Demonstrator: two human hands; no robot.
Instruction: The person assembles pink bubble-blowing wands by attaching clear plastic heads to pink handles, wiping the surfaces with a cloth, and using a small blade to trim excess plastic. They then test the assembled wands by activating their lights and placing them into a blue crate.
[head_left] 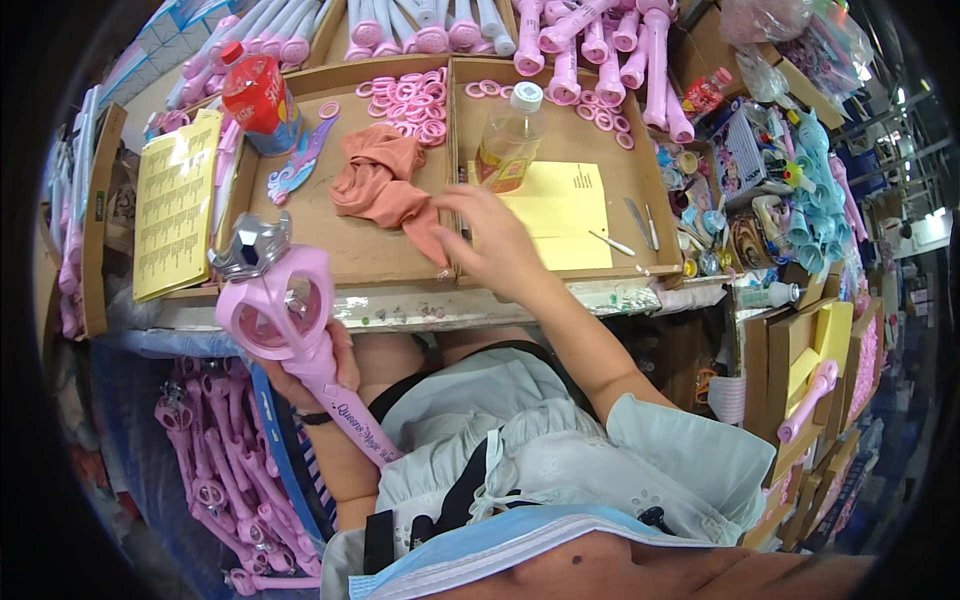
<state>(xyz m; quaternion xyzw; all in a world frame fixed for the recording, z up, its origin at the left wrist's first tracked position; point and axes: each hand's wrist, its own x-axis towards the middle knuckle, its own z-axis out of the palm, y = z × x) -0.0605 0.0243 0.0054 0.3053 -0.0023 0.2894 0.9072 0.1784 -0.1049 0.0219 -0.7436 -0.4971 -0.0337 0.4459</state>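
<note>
My left hand [294,388] is closed round the neck of a pink toy wand [318,368], tilted with its handle toward my lap. A silver crown [250,248] tops the wand's open, round head. My right hand [500,245] is over the divider of the cardboard trays, its fingers apart beside a crumpled salmon-coloured cloth [378,180]. Its thumb side is close to the cloth's trailing end; I cannot tell whether they touch. A blue and purple wing-shaped piece [300,165] lies left of the cloth.
Pink rings [410,105] are heaped behind the cloth. A clear bottle [510,140], a yellow sheet [565,215] and a knife [637,222] occupy the right tray [640,262]. A red-labelled bottle [258,100] stands at left. Pink wands [225,460] fill a blue-lined bin below.
</note>
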